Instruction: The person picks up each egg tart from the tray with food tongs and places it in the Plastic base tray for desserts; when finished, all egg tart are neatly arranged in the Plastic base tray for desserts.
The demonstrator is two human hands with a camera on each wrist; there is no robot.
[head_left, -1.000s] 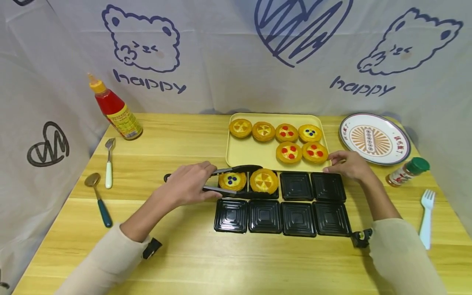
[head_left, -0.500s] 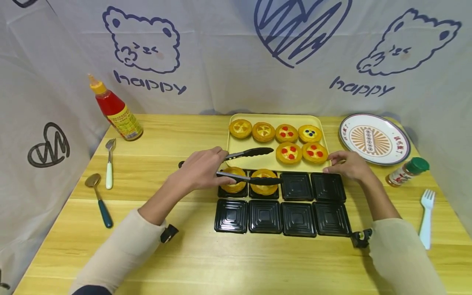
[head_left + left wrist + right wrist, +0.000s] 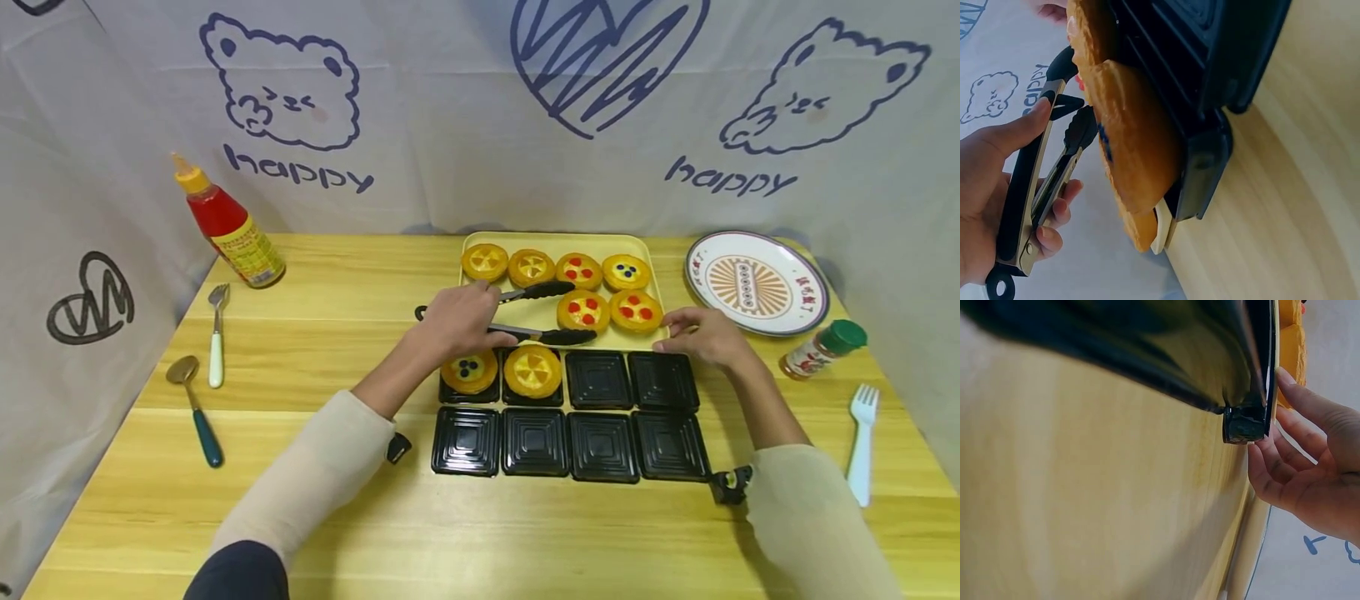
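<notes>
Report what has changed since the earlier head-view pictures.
The left hand has carried the spread tongs rightward and away from the person, from the two boxed tarts to the yellow tray, by its near row's left tart. Nothing was visibly picked up or let go. The right hand stays at the tray's near right corner; all tarts stayed put.

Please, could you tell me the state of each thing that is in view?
Tongs: jaws apart, held in the left hand.
Yellow tray: holds six tarts; right hand grips its near right corner.
Black containers: eight, uncovered; two hold one tart each.
Sauce bottle: upright, yellow top on.
Plate: face up.
Spice jar: green lid on.
Spoon: lying.
White-handled fork: lying.
White fork: lying.
</notes>
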